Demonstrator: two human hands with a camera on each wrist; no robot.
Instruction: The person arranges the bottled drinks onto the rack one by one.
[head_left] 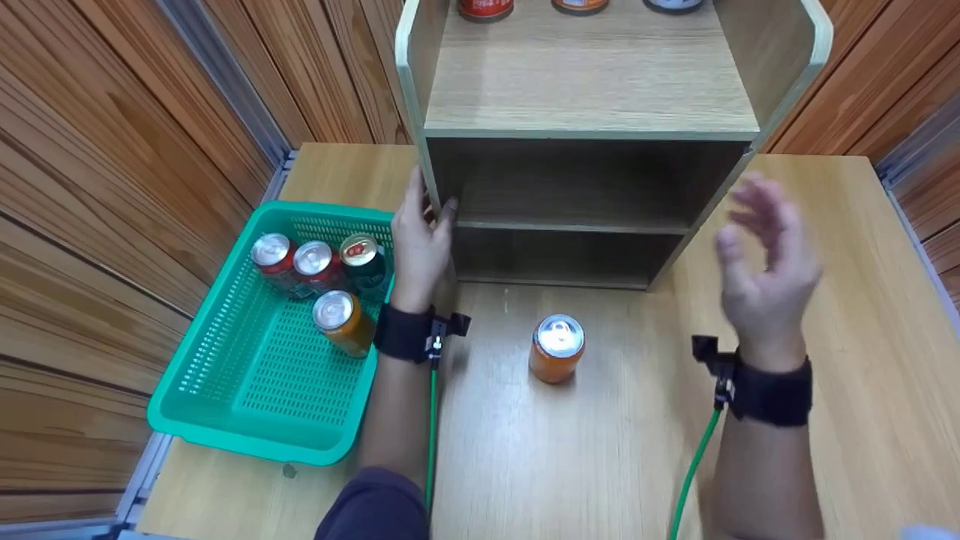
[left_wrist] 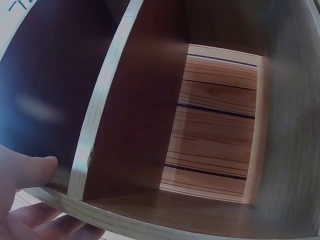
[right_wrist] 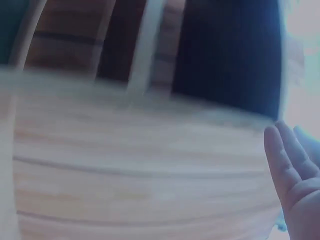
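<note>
Head view: left hand (head_left: 420, 244) grips the left front edge of the wooden shelf unit (head_left: 589, 142), thumb hooked inside, fingers outside on the side panel; right hand (head_left: 766, 262) is up in the air by the unit's right side, fingers spread, holding nothing, motion-blurred; orange can (head_left: 556, 349) stands upright on the table (head_left: 862, 315) betw. the two wrists, in front of the unit; green basket (head_left: 255, 360), perforated plastic, sits left w/ four cans inside. To steady the unit well, I'd judge the right palm should land flat on the opposite panel, level w/ the left, and mind the orange can.

Left wrist view: thumb (left_wrist: 30, 170) lies against the pale raw edge of the board; light wood-grain boards, dark interior, open back showing slatted wall.

Right wrist view: blurred; straight fingers (right_wrist: 287, 160) apart from the smooth, pale panel; nothing held.
</note>
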